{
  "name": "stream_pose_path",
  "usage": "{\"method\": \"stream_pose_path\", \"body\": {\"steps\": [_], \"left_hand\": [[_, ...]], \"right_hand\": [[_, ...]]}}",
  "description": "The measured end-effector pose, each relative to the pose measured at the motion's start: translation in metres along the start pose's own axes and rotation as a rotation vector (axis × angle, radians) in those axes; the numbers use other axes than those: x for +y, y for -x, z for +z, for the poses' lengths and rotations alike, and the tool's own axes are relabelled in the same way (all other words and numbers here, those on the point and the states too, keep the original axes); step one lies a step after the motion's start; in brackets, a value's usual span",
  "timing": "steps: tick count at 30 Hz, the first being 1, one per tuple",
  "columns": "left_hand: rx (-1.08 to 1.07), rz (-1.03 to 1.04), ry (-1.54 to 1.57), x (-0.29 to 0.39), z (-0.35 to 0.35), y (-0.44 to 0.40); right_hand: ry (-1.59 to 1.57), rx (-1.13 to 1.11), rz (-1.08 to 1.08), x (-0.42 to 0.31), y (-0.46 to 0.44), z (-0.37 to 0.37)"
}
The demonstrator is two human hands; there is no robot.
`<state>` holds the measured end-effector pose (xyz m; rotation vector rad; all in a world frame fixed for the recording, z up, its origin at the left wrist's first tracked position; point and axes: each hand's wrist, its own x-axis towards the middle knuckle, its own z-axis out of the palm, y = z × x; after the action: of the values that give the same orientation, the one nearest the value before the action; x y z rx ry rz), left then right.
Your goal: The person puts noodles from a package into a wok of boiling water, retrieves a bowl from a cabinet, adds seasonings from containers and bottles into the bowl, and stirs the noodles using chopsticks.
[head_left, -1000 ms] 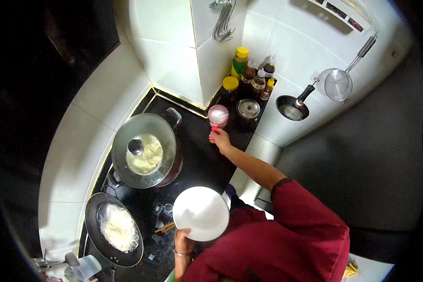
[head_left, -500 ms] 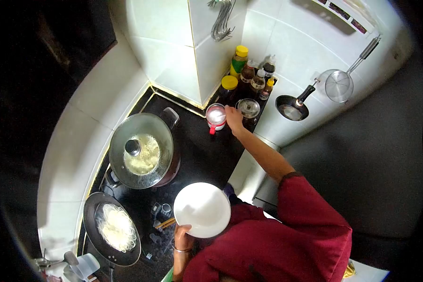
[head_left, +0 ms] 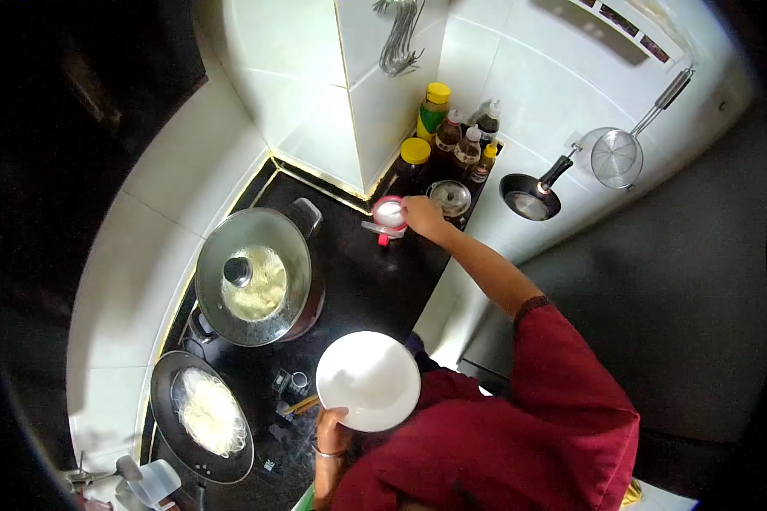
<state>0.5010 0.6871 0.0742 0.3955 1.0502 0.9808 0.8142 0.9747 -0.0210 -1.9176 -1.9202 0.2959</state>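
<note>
My left hand (head_left: 332, 433) grips the rim of a white bowl (head_left: 368, 379), its thumb over the near edge. A pair of chopsticks (head_left: 302, 404) sticks out to the left from beneath the bowl; whether the same hand holds them is unclear. My right hand (head_left: 426, 218) reaches to a small red-rimmed jar (head_left: 390, 213) with white contents. Its clear lid (head_left: 383, 230) stands flipped open toward me. The right fingers are closed at the jar's right rim, and what they pinch is hidden. Beside that hand sits a glass-lidded container (head_left: 449, 198).
A glass-lidded pot (head_left: 294, 223) with pale food inside stands left of the jar. Nearer lies a dark pan (head_left: 172, 400) of white noodles (head_left: 211, 413). Several sauce bottles (head_left: 448, 132) line the corner. A small frying pan (head_left: 528, 198) and a strainer (head_left: 616, 158) hang on the wall.
The jar's clear lid has swung from over the jar to open on the near side. My right hand has shifted slightly left over the rim. The bowl stays nearly still.
</note>
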Motion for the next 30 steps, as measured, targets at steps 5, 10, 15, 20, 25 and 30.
{"method": "stream_pose_path", "body": {"steps": [5, 10, 15, 20, 25, 30], "left_hand": [[0.003, 0.007, 0.013, -0.001, 0.004, 0.001], [0.008, 0.001, 0.004, -0.001, 0.002, 0.001], [0.002, -0.035, 0.001, 0.000, 0.007, -0.001], [-0.019, -0.036, -0.023, -0.001, 0.007, -0.004], [-0.028, -0.041, 0.004, -0.001, 0.008, -0.004], [-0.035, -0.063, 0.018, -0.003, 0.008, -0.006]], "right_hand": [[0.092, -0.028, 0.079, 0.017, -0.017, 0.032], [0.056, -0.130, 0.132, 0.011, -0.026, 0.020], [-0.163, -0.027, 0.175, -0.009, -0.022, 0.006], [-0.148, 0.071, 0.285, 0.008, -0.031, 0.023], [-0.346, -0.055, 0.255, 0.010, -0.029, 0.006], [-0.286, -0.022, 0.301, 0.009, -0.027, 0.016]]}}
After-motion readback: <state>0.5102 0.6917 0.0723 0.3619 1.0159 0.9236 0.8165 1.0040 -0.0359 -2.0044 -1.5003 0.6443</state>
